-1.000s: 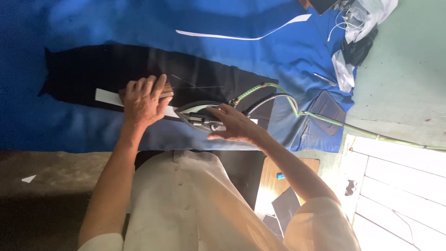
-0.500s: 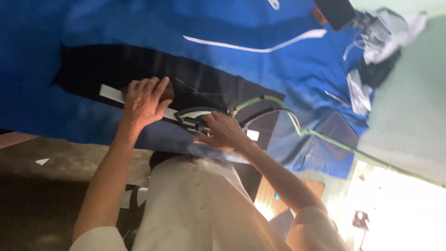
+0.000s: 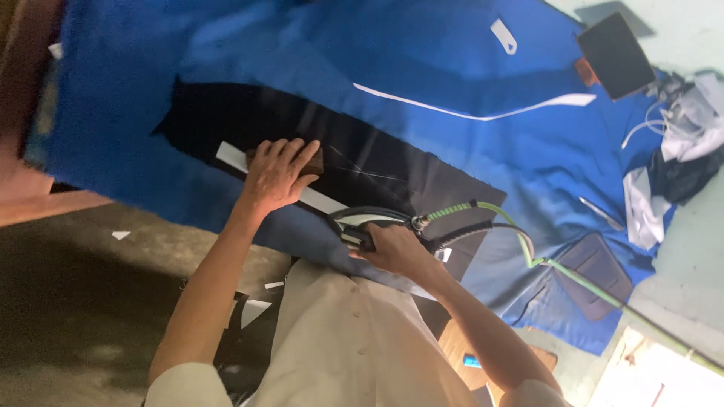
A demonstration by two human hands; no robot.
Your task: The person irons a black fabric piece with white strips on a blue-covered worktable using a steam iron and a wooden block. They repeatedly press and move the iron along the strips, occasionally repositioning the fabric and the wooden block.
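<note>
A work table covered in bright blue cloth (image 3: 452, 68) carries a long piece of black fabric (image 3: 249, 124) near its front edge. A narrow white strip (image 3: 320, 201) lies along that fabric. A dark rectangular pad (image 3: 596, 275) sits toward the right end, crumpled white and black cloths (image 3: 671, 185) beyond it.

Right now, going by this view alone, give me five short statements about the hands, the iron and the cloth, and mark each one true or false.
1. The right hand grips the handle of the iron. True.
2. The left hand hangs in the air above the cloth. False: it presses flat on a brown block on the black fabric.
3. The black fabric lies on a blue cloth. True.
4. A red hose runs from the iron. False: the hose is green, beside a dark cable.
5. A white strip runs along the black fabric between the two hands. True.
</note>
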